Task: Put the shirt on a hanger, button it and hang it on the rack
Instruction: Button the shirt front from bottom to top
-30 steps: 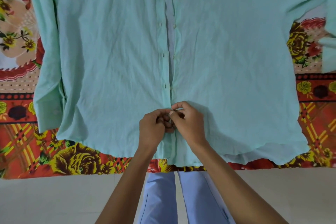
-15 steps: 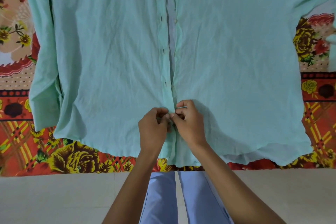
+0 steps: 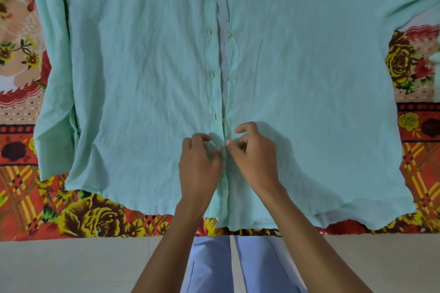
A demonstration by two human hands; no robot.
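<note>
We are working low on the shirt [image 3: 147, 74], which is lying spread flat, front up, across a flowered bedspread [image 3: 90, 216], its hem reaching toward the near edge of the bed; both our hands are meeting at the front opening near the hem. Our left hand [image 3: 198, 164] is pinching the edge with the buttonholes, its fingers [image 3: 202, 137] curled round the cloth; our right hand [image 3: 256, 162] is curled at the opposite edge, thumb and forefinger closed together at the seam, seemingly on a button, though the button itself is too small to make out. Above our hands the two edges are lying apart, with buttons [image 3: 229, 35] along one and holes along the other, so most of the buttoning is remaining; no hanger or rack is showing. The cloth is looking thin, soft and creased, so we are judging it light and limp; it should be held by its stiffer front edges, close beside each button, pinching lightly.
</note>
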